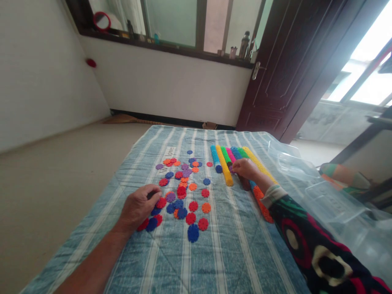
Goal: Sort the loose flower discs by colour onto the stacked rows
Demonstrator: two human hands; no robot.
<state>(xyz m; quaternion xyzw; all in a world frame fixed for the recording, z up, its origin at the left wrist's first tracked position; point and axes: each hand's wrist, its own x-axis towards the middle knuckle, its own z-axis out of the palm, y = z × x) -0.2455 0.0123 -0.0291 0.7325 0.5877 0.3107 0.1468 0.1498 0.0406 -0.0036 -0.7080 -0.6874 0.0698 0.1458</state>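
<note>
Notched plastic discs, red, blue, orange and purple, lie scattered over a striped cloth. My left hand rests at the left side of this spread, fingers curled and thumb against forefinger. A red disc is right by its fingertips; whatever is in the pinch is hidden. On the right, same-coloured discs lie on edge in long rows, including a yellow row and an orange row. My right hand, in a patterned sleeve, pinches a purple disc at the near end of a row.
Clear plastic boxes stand along the right edge of the cloth. Printed lettering shows beside the discs. Beyond are a dark red door and a window ledge with a flask.
</note>
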